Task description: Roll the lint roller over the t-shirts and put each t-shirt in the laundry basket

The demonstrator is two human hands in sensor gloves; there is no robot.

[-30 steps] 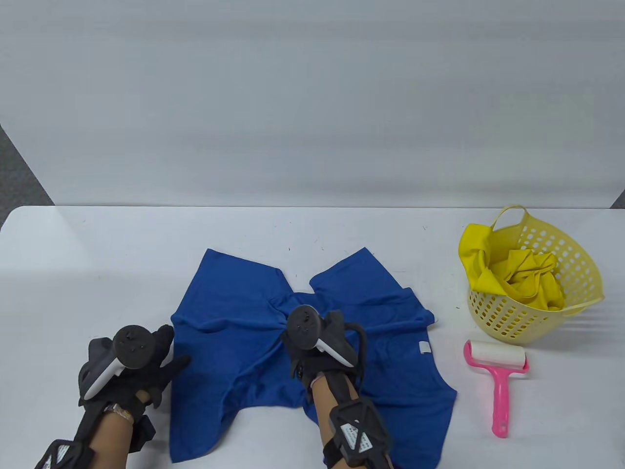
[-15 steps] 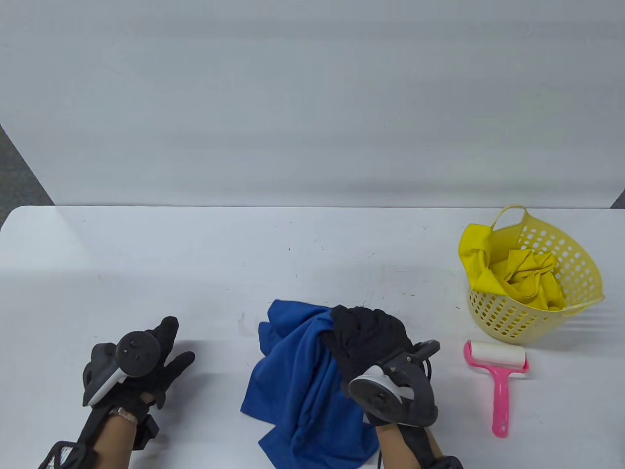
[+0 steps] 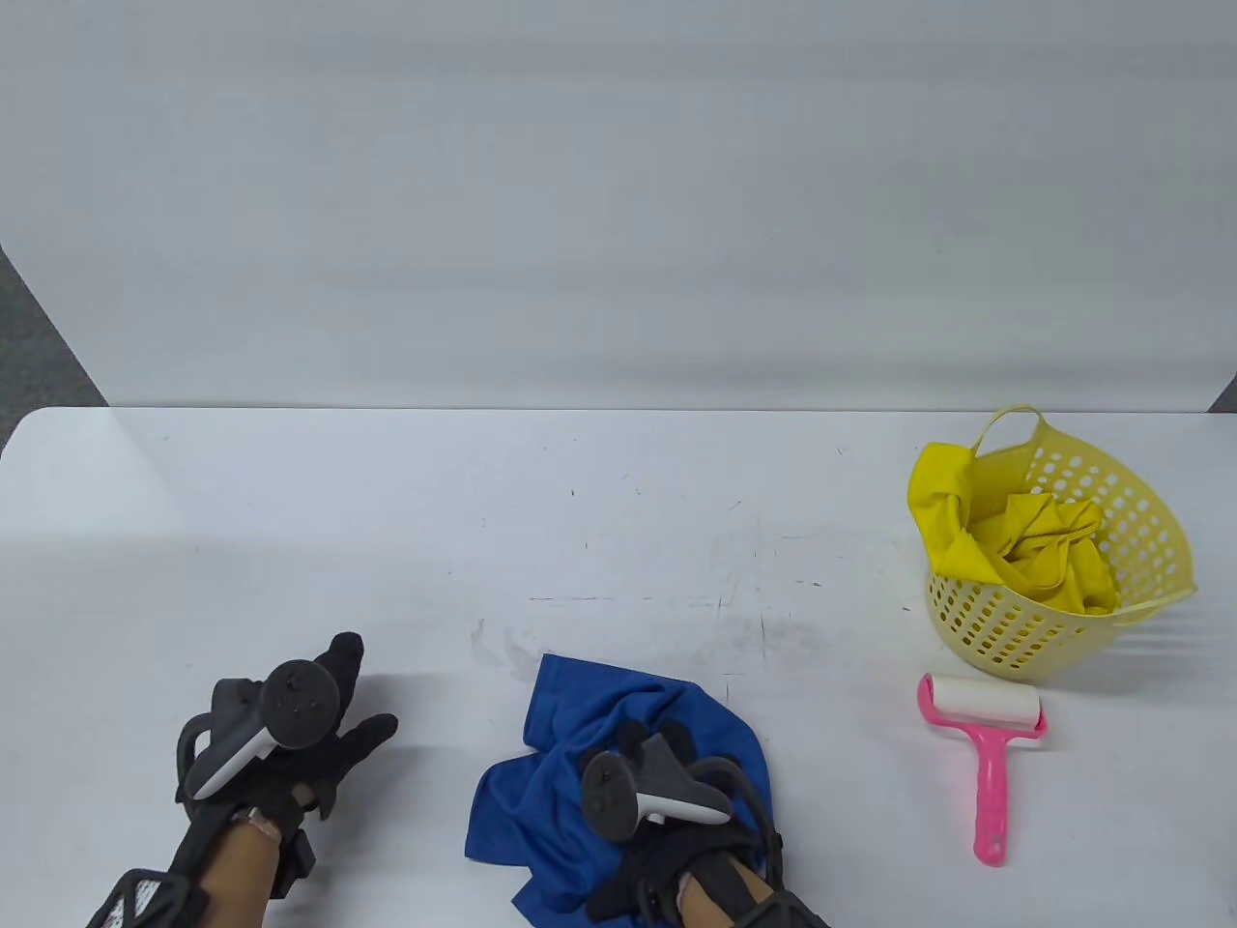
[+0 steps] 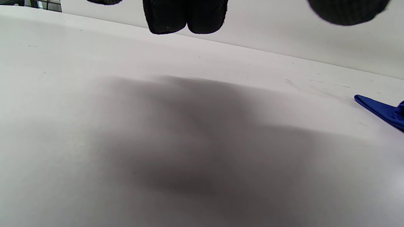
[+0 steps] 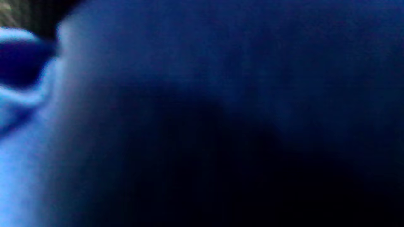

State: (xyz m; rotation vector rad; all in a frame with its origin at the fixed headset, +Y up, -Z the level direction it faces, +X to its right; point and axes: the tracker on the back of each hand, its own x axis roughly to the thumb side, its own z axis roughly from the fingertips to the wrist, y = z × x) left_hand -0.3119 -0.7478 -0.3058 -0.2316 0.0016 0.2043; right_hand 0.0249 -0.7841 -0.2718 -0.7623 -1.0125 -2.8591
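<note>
Table view gives me the clearest read: my right hand (image 3: pixel 647 773) is buried in the bunched blue t-shirt (image 3: pixel 580 715) near the front edge of the tabletop (image 3: pixel 387 522), about midway along it. Its fingers are hidden under the tracker and cloth, so I cannot tell whether they are clamped on the fabric. My right wrist view is filled with blurred blue cloth. My left hand (image 3: pixel 309 735) sits near the front left, fingers (image 4: pixel 184 17) spread and straight, holding nothing, apart from the shirt. Toward the right edge stands the yellow laundry basket (image 3: pixel 1150 541) with a yellow t-shirt (image 3: pixel 1044 551) inside. Just in front of it lies the pink lint roller (image 3: pixel 986 744), untouched.
</note>
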